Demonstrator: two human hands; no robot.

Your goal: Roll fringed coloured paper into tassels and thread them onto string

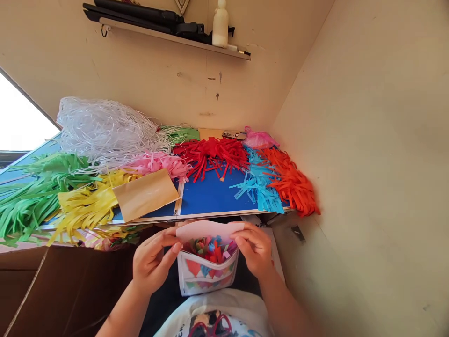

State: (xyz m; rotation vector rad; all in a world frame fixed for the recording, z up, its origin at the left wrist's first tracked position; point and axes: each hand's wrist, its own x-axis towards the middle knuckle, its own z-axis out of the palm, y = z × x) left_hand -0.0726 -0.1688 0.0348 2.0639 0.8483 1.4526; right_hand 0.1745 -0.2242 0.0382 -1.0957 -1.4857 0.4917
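Observation:
Between my hands is a white printed packet with pictures of coloured bunting on its front. Its pale flap is raised, and colourful cut strips fill the opening. My left hand pinches the flap's left corner between thumb and fingers. At the right corner, my right hand grips the same flap in the same way. The packet rests near my lap, just below the table's front edge. Its lower back is hidden.
A blue table holds fringed bundles in green, yellow, red, light blue and orange. White string is heaped behind a brown envelope. Above hangs a shelf bearing a bottle.

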